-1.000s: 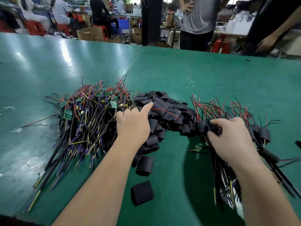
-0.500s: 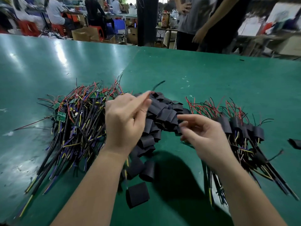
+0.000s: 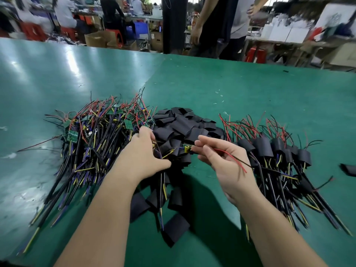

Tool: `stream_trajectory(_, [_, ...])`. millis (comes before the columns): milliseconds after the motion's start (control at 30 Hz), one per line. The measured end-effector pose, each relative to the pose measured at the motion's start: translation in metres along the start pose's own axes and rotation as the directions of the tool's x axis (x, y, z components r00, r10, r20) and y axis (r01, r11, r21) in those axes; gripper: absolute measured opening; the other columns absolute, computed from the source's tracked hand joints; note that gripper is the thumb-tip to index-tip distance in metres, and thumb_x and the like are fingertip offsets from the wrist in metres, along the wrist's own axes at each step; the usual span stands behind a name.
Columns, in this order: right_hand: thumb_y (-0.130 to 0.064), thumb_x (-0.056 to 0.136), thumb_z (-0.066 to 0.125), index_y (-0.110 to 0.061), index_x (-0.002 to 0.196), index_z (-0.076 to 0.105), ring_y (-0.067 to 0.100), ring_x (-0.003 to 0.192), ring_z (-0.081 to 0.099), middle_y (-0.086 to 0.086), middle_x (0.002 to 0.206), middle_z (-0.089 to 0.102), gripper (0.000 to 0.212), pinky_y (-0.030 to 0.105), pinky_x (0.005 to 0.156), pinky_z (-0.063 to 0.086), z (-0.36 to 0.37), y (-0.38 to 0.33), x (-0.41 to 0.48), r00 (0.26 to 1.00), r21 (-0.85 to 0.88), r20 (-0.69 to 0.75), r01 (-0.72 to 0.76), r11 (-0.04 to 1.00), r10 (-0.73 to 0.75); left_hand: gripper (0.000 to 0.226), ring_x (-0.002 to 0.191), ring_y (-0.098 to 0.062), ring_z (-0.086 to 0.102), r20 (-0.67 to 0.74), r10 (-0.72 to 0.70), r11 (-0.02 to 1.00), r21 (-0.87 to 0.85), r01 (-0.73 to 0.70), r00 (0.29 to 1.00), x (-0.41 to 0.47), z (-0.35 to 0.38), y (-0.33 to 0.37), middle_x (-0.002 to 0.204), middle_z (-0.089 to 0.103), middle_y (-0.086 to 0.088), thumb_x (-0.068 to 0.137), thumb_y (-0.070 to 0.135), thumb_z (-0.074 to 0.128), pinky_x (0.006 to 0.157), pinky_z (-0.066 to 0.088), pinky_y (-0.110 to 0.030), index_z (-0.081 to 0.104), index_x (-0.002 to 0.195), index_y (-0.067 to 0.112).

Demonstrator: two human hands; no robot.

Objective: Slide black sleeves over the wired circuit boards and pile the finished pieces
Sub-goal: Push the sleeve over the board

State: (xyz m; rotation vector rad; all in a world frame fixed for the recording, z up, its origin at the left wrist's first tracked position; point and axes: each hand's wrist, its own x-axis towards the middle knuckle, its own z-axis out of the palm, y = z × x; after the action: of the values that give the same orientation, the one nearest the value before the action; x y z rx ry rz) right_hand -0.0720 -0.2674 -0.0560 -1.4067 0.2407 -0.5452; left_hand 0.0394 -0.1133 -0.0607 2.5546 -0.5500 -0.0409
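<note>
Far left on the bench (image 3: 231, 87) is my pile of bare boards (image 3: 92, 143). The green boards are up top, with black, yellow and purple leads fanning down toward me. The lower ends are smeared, so I can't tell one lead from another.

My left hand (image 3: 142, 151) sits at that pile's right edge, fingers curled round the leads of one wired board (image 3: 186, 147). The fingertips are tucked behind the hand, so exactly how they grip is anyone's guess. The board itself hangs between my two hands, just above the heap of black sleeves (image 3: 185, 124). It's tiny and green with a yellow part on it, mostly covered by fingers and not yet sleeved. A few loose sleeves (image 3: 176, 227) lie nearer me, between my forearms.

My right hand (image 3: 227, 166) pinches the board's other end between thumb and first fingers. The red wire (image 3: 231, 158) crosses my palm and pokes out past it.

Right of that is the finished pile (image 3: 279, 151), sleeves on and red and black tails sticking up. My wrist hides its near edge. One stray sleeve (image 3: 348, 169) is cut off by the right border.

The bench top is green, with shiny glare on the left half and matte on the right.

Behind it is a busy workshop. Two people (image 3: 217, 26) stand at the far side, cropped at the chest. There are blurry seated folks back left, plus cardboard boxes (image 3: 100, 38) and red stools (image 3: 32, 31).
</note>
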Motion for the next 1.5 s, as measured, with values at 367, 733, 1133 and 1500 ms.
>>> stream_trajectory(367, [-0.001,0.094,0.053,-0.014,0.101,0.070,0.016,0.077,0.072,0.001,0.087,0.075,0.022,0.027,0.070,0.053,-0.012,-0.004,0.007,0.983,0.091,-0.160,-0.076,0.993,0.089,0.025,0.061,0.012,0.058,-0.386,-0.020,0.936,-0.332,-0.119,0.922,0.009,-0.020,-0.006,0.069,0.064,0.017,0.078,0.007,0.074,0.063,0.038,-0.001,0.063,0.072,0.029])
stream_trajectory(733, [-0.007,0.084,0.055,-0.014,0.093,0.072,0.025,0.080,0.072,0.008,0.089,0.074,0.021,0.032,0.074,0.057,-0.029,-0.025,0.009,0.993,0.341,-0.112,0.006,0.940,0.035,0.056,0.127,-0.024,0.042,-0.467,0.283,0.942,-0.027,-0.334,0.838,-0.005,-0.010,0.027,0.137,0.050,-0.005,0.086,0.024,0.055,0.104,0.029,-0.040,0.045,0.141,0.018])
stream_trajectory(1133, [-0.014,0.081,0.051,-0.021,0.090,0.078,0.018,0.083,0.072,0.003,0.093,0.075,0.029,0.027,0.074,0.057,-0.024,-0.032,0.004,0.995,0.516,0.100,-0.033,0.856,-0.021,0.035,0.078,0.002,0.050,-0.481,0.578,0.662,-0.196,-0.723,0.660,-0.004,-0.002,0.052,0.081,0.060,-0.001,0.083,-0.009,0.064,0.077,0.040,-0.007,0.066,0.117,-0.001])
stream_trajectory(1500, [-0.016,0.071,0.082,-0.013,0.076,0.055,0.006,0.057,0.046,-0.005,0.067,0.049,0.027,0.019,0.055,0.039,-0.020,-0.024,-0.010,0.860,-0.465,0.503,0.185,0.866,0.086,0.020,0.057,0.003,0.053,-0.226,0.174,0.913,-0.327,-0.242,0.959,0.008,-0.001,0.032,0.063,0.062,0.017,0.088,0.017,0.066,0.052,0.036,-0.005,0.066,0.073,0.032])
